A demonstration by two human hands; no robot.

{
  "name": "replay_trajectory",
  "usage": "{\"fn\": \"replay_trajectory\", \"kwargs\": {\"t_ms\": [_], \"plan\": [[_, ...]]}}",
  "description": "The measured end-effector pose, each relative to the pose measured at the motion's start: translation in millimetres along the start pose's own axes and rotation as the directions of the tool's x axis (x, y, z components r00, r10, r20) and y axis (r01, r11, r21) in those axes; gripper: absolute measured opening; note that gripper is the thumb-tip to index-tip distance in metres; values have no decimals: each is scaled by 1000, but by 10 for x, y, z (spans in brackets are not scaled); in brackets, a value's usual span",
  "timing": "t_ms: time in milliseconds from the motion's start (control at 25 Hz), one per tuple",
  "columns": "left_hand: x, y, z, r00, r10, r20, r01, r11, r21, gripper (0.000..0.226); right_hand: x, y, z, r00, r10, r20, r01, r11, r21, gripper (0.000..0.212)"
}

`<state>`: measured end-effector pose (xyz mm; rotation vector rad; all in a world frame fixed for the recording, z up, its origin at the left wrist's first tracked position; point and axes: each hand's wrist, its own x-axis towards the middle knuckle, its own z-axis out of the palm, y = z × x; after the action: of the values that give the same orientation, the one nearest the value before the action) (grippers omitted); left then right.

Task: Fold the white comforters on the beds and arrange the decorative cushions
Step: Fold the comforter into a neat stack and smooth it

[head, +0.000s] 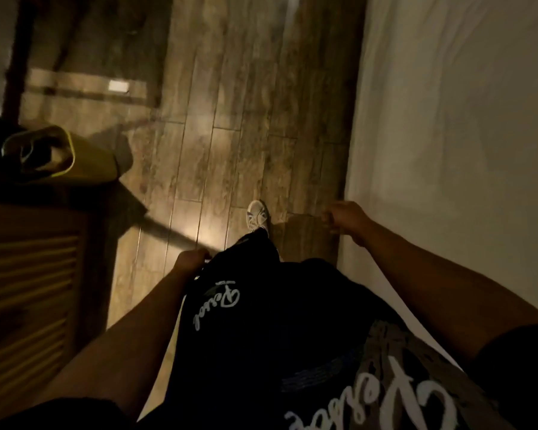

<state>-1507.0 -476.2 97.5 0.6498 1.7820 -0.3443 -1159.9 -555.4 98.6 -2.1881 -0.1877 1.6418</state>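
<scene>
**Walking beside the bed**

Both hands are hanging loosely curled, holding nothing: left hand (189, 261), right hand (345, 219). The white bed (448, 135) is lying just right. It's dark; a shoe (257, 214) might trip on the bag (59, 155).

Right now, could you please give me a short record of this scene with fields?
place: wooden floor beside a bed
bedding: white comforter at right, its edge hanging down
left hand: by the dark trousers, fingers curled, blurred
right hand: near the comforter's edge, loosely curled; a grip cannot be told
foot: white shoe on the floor
at left: slatted cabinet, yellow-green bag on top
</scene>
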Motion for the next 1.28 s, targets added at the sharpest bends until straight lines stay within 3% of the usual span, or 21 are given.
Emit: {"fn": "replay_trajectory", "kwargs": {"t_ms": [160,200,400,520,680,760,840,960,1040,1120,1280], "plan": [[21,1802,-191,984,157,80,-151,985,-82,20,62,125,-321,980,197,-19,-195,944,-267,32],[-18,2229,-205,976,202,84,-198,978,-62,22,62,84,-427,980,185,-68,-197,930,-311,35],[2,4072,-60,915,364,173,-366,930,-21,25,408,-590,-835,923,347,-168,-325,935,142,33],[88,4954,138,907,376,188,-387,922,22,25,907,-1032,-1075,957,272,-96,-285,942,-177,35],[251,5705,206,954,270,130,-292,936,197,22,1697,-2056,-1540,972,235,13,-233,969,-80,32],[309,5969,200,970,221,101,-241,926,290,20,2022,-2826,-1854,965,261,26,-263,960,97,19],[421,6204,105,961,275,30,-252,825,506,20,2284,-3566,-2196,982,187,-23,-179,964,196,13],[535,6625,21,938,346,-30,-249,730,637,35,2557,-4699,-2681,998,0,-66,11,986,166,19],[562,6974,29,953,297,-65,-196,763,616,38,2759,-5331,-2927,993,-74,-92,93,971,219,15],[501,7584,116,976,204,-73,-148,872,466,39,3057,-5851,-3155,991,-81,-102,103,968,229,17],[663,9117,308,985,170,36,-171,912,372,36,3473,-6362,-3589,986,92,-136,-59,972,227,23]]}}
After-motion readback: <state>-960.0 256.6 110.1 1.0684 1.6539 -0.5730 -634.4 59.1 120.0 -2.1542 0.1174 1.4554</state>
